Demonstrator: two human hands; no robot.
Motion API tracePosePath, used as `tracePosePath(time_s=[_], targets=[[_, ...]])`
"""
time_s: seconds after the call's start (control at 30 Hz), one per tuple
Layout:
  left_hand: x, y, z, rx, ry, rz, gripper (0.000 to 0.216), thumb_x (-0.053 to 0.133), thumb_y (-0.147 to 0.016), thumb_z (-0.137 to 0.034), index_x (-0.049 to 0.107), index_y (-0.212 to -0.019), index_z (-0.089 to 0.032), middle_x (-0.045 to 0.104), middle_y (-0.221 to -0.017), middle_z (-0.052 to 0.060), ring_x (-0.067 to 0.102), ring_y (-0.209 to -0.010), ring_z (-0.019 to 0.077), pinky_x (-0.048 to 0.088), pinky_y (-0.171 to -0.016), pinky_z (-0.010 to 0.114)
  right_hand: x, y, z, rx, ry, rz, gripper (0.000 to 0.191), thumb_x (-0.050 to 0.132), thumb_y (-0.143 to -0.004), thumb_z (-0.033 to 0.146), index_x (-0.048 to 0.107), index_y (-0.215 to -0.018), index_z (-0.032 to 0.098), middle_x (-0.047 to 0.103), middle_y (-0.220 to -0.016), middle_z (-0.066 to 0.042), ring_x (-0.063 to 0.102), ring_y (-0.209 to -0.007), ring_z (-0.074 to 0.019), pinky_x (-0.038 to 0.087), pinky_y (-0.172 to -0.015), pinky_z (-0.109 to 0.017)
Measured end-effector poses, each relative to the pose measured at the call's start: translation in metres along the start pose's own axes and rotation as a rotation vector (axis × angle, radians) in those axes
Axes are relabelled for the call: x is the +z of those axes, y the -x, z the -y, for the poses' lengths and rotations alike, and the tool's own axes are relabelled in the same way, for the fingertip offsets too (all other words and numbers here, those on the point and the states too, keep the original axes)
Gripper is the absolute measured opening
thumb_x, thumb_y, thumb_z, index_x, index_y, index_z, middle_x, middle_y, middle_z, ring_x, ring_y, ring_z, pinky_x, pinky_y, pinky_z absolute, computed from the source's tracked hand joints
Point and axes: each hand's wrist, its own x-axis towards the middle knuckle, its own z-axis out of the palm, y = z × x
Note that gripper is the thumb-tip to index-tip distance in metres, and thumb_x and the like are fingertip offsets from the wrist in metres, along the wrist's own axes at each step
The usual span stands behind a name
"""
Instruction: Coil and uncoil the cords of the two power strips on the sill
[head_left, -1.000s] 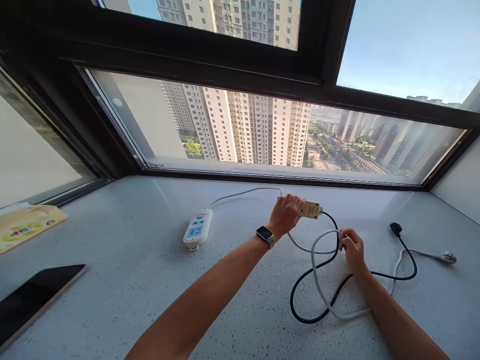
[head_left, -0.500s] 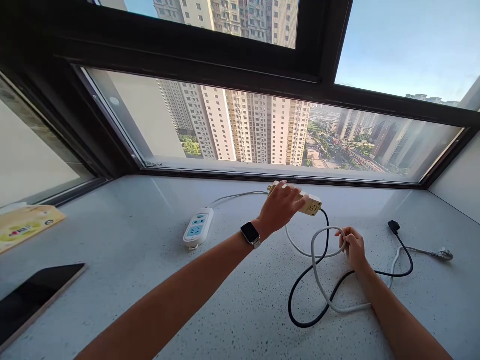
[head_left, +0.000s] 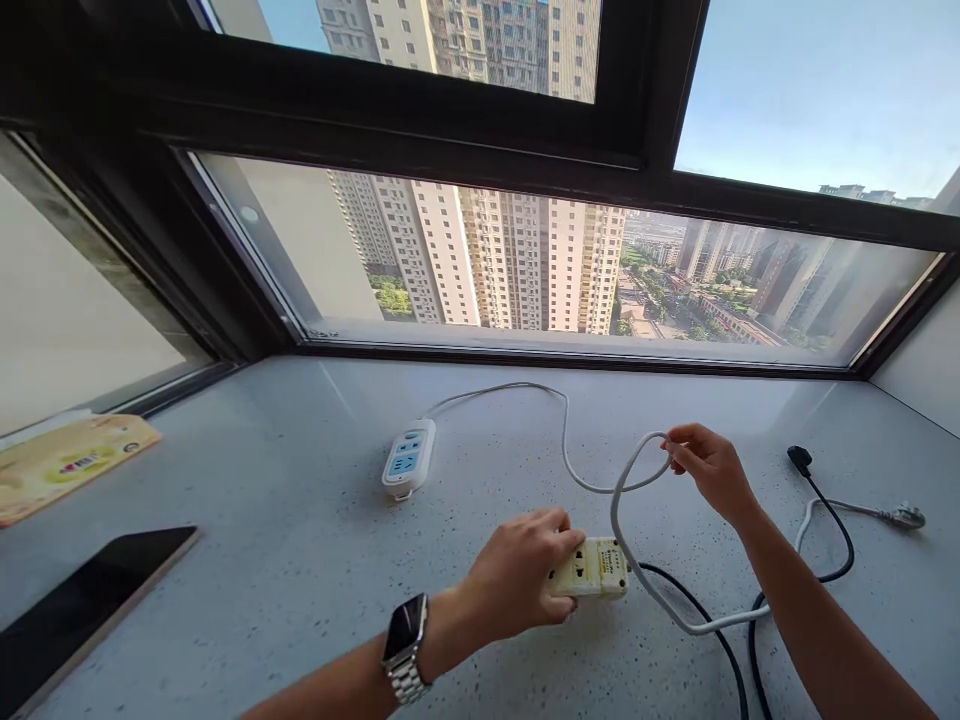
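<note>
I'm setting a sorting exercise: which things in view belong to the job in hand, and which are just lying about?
In the job:
yellowed power strip, gripped by the left hand
its black cord
white cord, pinched by the right hand
white power strip on that cord

Lying about:
dark device
yellow packet

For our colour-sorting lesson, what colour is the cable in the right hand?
The cable in the right hand is white, seen best in the head view.
</note>
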Motion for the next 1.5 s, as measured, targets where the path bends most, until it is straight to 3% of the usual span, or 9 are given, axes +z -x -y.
tracePosePath(time_s=[0.3, 0.5, 0.63, 0.7, 0.83, 1.0, 1.23, 1.33, 1.5], targets=[[0.061, -0.097, -0.042, 0.212, 0.096, -0.372, 0.030, 0.045, -0.092, -0.029, 0.063, -0.115, -0.024, 0.064, -0.123, 0.008, 0.055, -0.119, 0.0269, 0.046, -0.099, 0.041, 0.063, 0.018, 0.048, -0.362, 0.279, -0.044, 0.017, 0.052, -0.089, 0.029, 0.067, -0.093, 0.022, 0.070, -0.084, -0.004, 0.063, -0.067, -0.0145, 0.050, -0.065, -0.027], [0.056, -0.042, 0.008, 0.335, 0.390, -0.316, 0.026, 0.044, -0.085, -0.012, 0.068, -0.090, -0.020, 0.073, -0.098, 0.006, 0.067, -0.095, 0.0189, 0.053, -0.085, 0.032, 0.060, 0.021, 0.016, -0.331, 0.268, -0.016, 0.020, 0.051, -0.090, 0.031, 0.068, -0.092, 0.020, 0.068, -0.086, -0.006, 0.060, -0.062, -0.0137, 0.048, -0.058, -0.025], [0.024, 0.007, 0.034, 0.018, 0.487, -0.778, 0.025, 0.038, -0.089, -0.014, 0.058, -0.074, -0.019, 0.064, -0.066, 0.002, 0.062, -0.060, 0.0133, 0.049, -0.054, 0.022, 0.070, 0.027, 0.004, -0.274, 0.277, 0.018, 0.020, 0.052, -0.088, 0.029, 0.069, -0.087, 0.018, 0.066, -0.082, -0.007, 0.054, -0.056, -0.0125, 0.045, -0.053, -0.026], [0.013, 0.018, 0.019, 0.189, 0.362, -0.868, 0.020, 0.039, -0.092, -0.017, 0.058, -0.083, -0.019, 0.065, -0.074, 0.003, 0.061, -0.067, 0.0140, 0.049, -0.060, 0.024, 0.079, 0.029, 0.007, -0.226, 0.238, 0.063, 0.017, 0.057, -0.084, 0.029, 0.069, -0.082, 0.018, 0.065, -0.077, -0.005, 0.054, -0.056, -0.0129, 0.045, -0.054, -0.027], [0.030, 0.022, -0.031, 0.756, -0.002, -0.495, 0.026, 0.047, -0.095, -0.039, 0.059, -0.114, -0.026, 0.069, -0.105, 0.000, 0.060, -0.094, 0.0166, 0.046, -0.087, 0.031, 0.081, 0.029, 0.015, -0.072, -0.137, 0.272, 0.026, 0.062, -0.083, 0.041, 0.067, -0.097, 0.020, 0.070, -0.084, -0.006, 0.066, -0.074, -0.0188, 0.051, -0.062, -0.028], [0.093, 0.021, -0.043, 0.721, -0.292, -0.448, 0.026, 0.050, -0.095, -0.042, 0.060, -0.118, -0.036, 0.050, -0.140, -0.008, 0.046, -0.122, 0.0196, 0.034, -0.106, 0.037, 0.020, 0.013, -0.012, 0.002, 0.143, 0.016, 0.037, 0.054, -0.084, 0.052, 0.065, -0.098, 0.019, 0.071, -0.098, -0.011, 0.067, -0.091, -0.0256, 0.054, -0.077, -0.037], [0.113, 0.019, -0.053, 0.569, -0.133, -0.456, 0.034, 0.061, -0.089, -0.039, 0.054, -0.122, -0.036, 0.065, -0.114, -0.002, 0.055, -0.103, 0.0171, 0.034, -0.099, 0.036, -0.132, 0.006, -0.094, 0.491, 1.200, -0.340, 0.044, 0.051, -0.081, 0.039, 0.062, -0.111, 0.009, 0.059, -0.119, -0.026, 0.053, -0.113, -0.0409, 0.048, -0.083, -0.053], [0.116, 0.012, -0.062, 0.424, -0.044, -0.407, 0.029, 0.058, -0.090, -0.037, 0.055, -0.118, -0.028, 0.066, -0.103, 0.002, 0.056, -0.092, 0.0172, 0.035, -0.089, 0.033, -0.171, 0.016, -0.110, 0.773, 1.130, -0.314, 0.025, 0.053, -0.079, 0.037, 0.067, -0.084, 0.017, 0.066, -0.093, -0.021, 0.059, -0.098, -0.0384, 0.049, -0.069, -0.046], [0.105, -0.001, -0.065, 0.336, 0.159, -0.195, 0.046, 0.067, -0.079, -0.053, 0.054, -0.115, -0.028, 0.062, -0.109, 0.002, 0.053, -0.099, 0.0217, 0.033, -0.086, 0.035, -0.181, 0.010, -0.085, 0.639, 0.407, -0.522, 0.021, 0.058, -0.073, 0.024, 0.054, -0.053, 0.021, 0.044, -0.046, -0.003, 0.043, -0.045, -0.0180, 0.029, -0.044, -0.031]])
